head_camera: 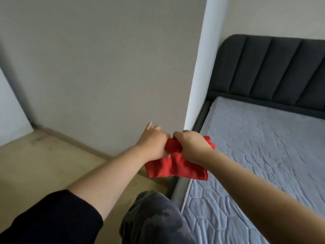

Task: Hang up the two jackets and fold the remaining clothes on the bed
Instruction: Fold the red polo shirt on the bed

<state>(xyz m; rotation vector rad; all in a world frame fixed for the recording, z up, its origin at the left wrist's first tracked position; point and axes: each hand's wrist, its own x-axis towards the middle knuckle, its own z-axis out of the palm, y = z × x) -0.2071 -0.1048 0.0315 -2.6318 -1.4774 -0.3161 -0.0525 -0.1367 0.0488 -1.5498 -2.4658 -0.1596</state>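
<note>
A small red garment [173, 169] hangs in the air over the left edge of the bed [263, 155], bunched at its top and partly folded below. My left hand [153, 142] grips the bunched top from the left, with one finger sticking out. My right hand [191, 145] grips the same bunch from the right, knuckles up. The two hands almost touch each other. The bed has a grey quilted mattress cover and nothing else lies on the part in view. No jackets are in view.
A dark padded headboard [274, 67] stands at the back right. A beige wall [105, 67] and a white corner post [202, 67] rise close to the bed's left side. Wooden floor [44, 164] lies at the left. My knee in grey trousers [154, 217] is below.
</note>
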